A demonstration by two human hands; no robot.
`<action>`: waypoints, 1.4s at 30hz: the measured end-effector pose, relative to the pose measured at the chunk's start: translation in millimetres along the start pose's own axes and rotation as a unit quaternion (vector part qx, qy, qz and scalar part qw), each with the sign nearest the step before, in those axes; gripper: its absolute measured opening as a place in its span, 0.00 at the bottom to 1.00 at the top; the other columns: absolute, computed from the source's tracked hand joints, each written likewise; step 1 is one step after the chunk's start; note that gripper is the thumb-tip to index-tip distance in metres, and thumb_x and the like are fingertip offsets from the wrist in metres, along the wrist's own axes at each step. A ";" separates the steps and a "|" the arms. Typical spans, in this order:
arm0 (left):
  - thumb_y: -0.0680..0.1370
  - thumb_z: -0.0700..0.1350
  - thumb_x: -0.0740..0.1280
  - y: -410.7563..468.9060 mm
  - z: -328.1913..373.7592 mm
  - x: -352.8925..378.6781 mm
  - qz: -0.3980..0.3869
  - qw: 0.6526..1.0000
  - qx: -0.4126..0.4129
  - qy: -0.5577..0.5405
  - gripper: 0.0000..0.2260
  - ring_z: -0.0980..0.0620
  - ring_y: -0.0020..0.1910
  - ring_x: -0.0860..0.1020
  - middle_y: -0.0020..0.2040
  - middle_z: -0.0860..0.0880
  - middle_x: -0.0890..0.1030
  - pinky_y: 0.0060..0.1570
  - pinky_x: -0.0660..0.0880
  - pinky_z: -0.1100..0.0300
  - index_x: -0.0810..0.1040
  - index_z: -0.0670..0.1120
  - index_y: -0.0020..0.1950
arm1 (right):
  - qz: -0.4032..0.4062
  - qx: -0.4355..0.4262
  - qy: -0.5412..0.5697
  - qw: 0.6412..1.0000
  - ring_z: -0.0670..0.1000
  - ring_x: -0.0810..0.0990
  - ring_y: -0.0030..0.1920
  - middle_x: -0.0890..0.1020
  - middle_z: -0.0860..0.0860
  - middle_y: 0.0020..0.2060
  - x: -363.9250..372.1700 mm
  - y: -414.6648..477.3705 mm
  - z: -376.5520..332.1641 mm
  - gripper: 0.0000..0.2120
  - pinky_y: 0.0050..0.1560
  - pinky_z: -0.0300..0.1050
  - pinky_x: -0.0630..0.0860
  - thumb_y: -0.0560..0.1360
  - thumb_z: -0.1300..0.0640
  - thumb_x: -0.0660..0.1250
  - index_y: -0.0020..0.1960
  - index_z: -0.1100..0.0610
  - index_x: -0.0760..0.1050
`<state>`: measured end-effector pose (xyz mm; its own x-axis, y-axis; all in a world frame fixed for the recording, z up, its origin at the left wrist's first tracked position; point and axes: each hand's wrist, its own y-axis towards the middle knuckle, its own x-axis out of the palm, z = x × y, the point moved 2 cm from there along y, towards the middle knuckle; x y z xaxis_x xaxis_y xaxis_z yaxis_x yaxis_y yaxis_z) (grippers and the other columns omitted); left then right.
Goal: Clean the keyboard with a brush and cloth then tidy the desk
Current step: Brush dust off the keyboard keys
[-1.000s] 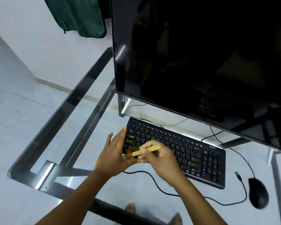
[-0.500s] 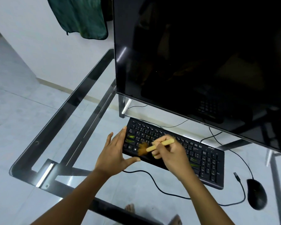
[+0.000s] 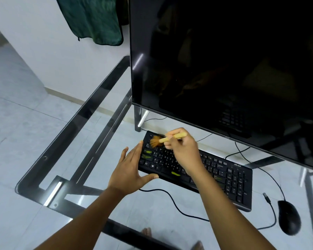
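Note:
A black keyboard (image 3: 224,177) lies on the glass desk (image 3: 90,145) in front of the monitor, with a few yellow-green marks on its keys. My right hand (image 3: 184,152) grips a small brush (image 3: 163,139) by its pale wooden handle. The orange-brown bristles touch the keyboard's far left corner. My left hand (image 3: 130,168) rests against the keyboard's left end, fingers straight and thumb along the front edge. No cloth lies on the desk; a green fabric (image 3: 94,20) hangs at the wall behind.
A large dark monitor (image 3: 224,60) stands close behind the keyboard. A black mouse (image 3: 288,219) lies at the right, with a loose black cable (image 3: 173,201) and a plug end (image 3: 266,197) in front of the keyboard. The desk's metal frame shows through the glass.
My right hand has swept the brush from the keyboard's front left keys up to its far left corner. My left hand has stayed at the keyboard's left end.

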<state>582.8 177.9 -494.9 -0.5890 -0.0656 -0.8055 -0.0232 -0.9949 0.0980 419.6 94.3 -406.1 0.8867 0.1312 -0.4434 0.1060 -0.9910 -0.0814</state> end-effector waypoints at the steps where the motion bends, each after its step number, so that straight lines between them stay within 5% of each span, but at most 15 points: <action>1: 0.69 0.73 0.65 -0.1 0.3 0.0 -0.001 1.000 0.000 0.001 0.50 0.56 0.75 0.61 0.75 0.50 0.65 0.76 0.50 0.48 0.50 0.46 0.78 | -0.009 -0.015 -0.027 0.999 0.42 0.82 0.42 0.83 0.47 0.42 5.9 2.1 -3.6 0.08 0.46 0.35 0.78 0.79 0.61 0.63 0.44 0.50 0.76; 4: 0.69 0.72 0.66 -0.5 1.0 0.2 0.000 1.000 0.000 -0.007 0.50 0.56 0.74 0.61 0.75 0.50 0.65 0.76 0.50 0.48 0.49 0.47 0.79 | 0.050 -0.057 -0.026 0.997 0.43 0.81 0.45 0.82 0.48 0.47 14.0 9.1 -13.8 0.08 0.48 0.35 0.77 0.78 0.61 0.63 0.45 0.51 0.77; 8: 0.69 0.73 0.65 -0.5 0.8 -0.6 -0.001 1.000 -0.004 -0.004 0.50 0.55 0.74 0.62 0.74 0.50 0.66 0.76 0.49 0.49 0.49 0.46 0.79 | -0.043 -0.033 -0.039 0.998 0.47 0.82 0.39 0.84 0.50 0.40 31.1 9.1 -15.0 0.06 0.42 0.39 0.79 0.79 0.59 0.62 0.45 0.54 0.75; 12: 0.69 0.73 0.65 -0.1 1.2 -1.5 0.004 1.000 0.000 -0.013 0.49 0.57 0.74 0.61 0.75 0.52 0.65 0.76 0.49 0.50 0.48 0.48 0.79 | 0.047 -0.068 -0.071 0.994 0.41 0.78 0.39 0.82 0.48 0.43 24.7 10.3 -17.2 0.08 0.40 0.33 0.72 0.78 0.61 0.62 0.43 0.51 0.74; 16: 0.69 0.73 0.64 -0.7 0.0 -0.5 0.000 1.000 -0.007 -0.004 0.50 0.56 0.74 0.61 0.75 0.51 0.65 0.77 0.48 0.50 0.47 0.47 0.79 | -0.066 -0.056 -0.077 0.993 0.45 0.82 0.39 0.84 0.49 0.39 31.3 5.5 -14.9 0.06 0.43 0.38 0.79 0.79 0.59 0.62 0.45 0.53 0.75; 20: 0.69 0.73 0.65 -0.1 0.4 -0.7 0.004 1.000 -0.005 -0.014 0.50 0.58 0.74 0.59 0.75 0.51 0.65 0.77 0.47 0.51 0.47 0.47 0.79 | 0.054 -0.074 -0.095 0.991 0.39 0.77 0.39 0.80 0.48 0.44 18.7 9.0 -12.4 0.08 0.40 0.28 0.71 0.78 0.62 0.62 0.43 0.52 0.74; 24: 0.69 0.72 0.66 -0.1 0.5 -1.3 0.003 1.000 -0.006 -0.017 0.50 0.57 0.74 0.60 0.74 0.51 0.66 0.76 0.47 0.52 0.48 0.48 0.79 | -0.037 -0.048 -0.088 0.994 0.42 0.82 0.39 0.84 0.47 0.39 16.4 5.8 -6.0 0.06 0.43 0.36 0.79 0.79 0.59 0.62 0.45 0.53 0.75; 28: 0.69 0.73 0.65 -0.1 0.1 -0.6 0.002 1.000 -0.006 -0.019 0.50 0.58 0.75 0.60 0.75 0.51 0.65 0.77 0.48 0.50 0.48 0.46 0.79 | 0.066 -0.051 -0.060 0.995 0.41 0.82 0.44 0.83 0.48 0.46 -0.6 5.4 -1.5 0.06 0.45 0.29 0.75 0.78 0.63 0.63 0.46 0.56 0.76; 31: 0.69 0.73 0.65 -0.6 0.1 -1.0 0.002 1.000 -0.007 -0.017 0.50 0.57 0.74 0.60 0.75 0.50 0.65 0.76 0.49 0.49 0.48 0.46 0.79 | -0.022 -0.021 -0.020 0.999 0.46 0.84 0.41 0.85 0.50 0.43 1.2 -4.7 5.2 0.06 0.47 0.40 0.81 0.79 0.62 0.62 0.48 0.56 0.76; 35: 0.69 0.73 0.64 0.0 -0.3 -0.4 -0.006 1.000 -0.007 -0.015 0.50 0.56 0.75 0.60 0.76 0.51 0.64 0.76 0.49 0.49 0.47 0.47 0.79 | 0.098 -0.017 -0.032 0.995 0.46 0.82 0.44 0.83 0.49 0.44 -10.1 -17.7 15.9 0.08 0.46 0.42 0.78 0.78 0.63 0.64 0.46 0.51 0.76; 39: 0.69 0.73 0.65 -0.1 -1.6 -0.3 -0.005 1.000 -0.009 -0.012 0.50 0.56 0.75 0.60 0.76 0.51 0.63 0.76 0.49 0.49 0.47 0.47 0.79 | 0.036 0.048 0.074 0.995 0.51 0.84 0.43 0.84 0.56 0.43 -11.1 -28.7 22.9 0.05 0.48 0.48 0.82 0.79 0.62 0.63 0.49 0.58 0.77; 42: 0.69 0.72 0.65 -0.4 -0.7 0.0 -0.007 1.000 -0.005 -0.014 0.50 0.56 0.75 0.60 0.76 0.51 0.62 0.76 0.49 0.49 0.46 0.48 0.79 | 0.107 0.030 0.013 0.994 0.53 0.83 0.41 0.84 0.51 0.41 -20.1 -30.9 26.2 0.06 0.46 0.49 0.81 0.78 0.62 0.64 0.47 0.52 0.76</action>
<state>583.3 178.2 -495.4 -0.6111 -0.0494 -0.7900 -0.0231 -0.9965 0.0802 386.8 122.9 -418.0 0.8973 -0.0833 -0.4336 -0.1123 -0.9928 -0.0417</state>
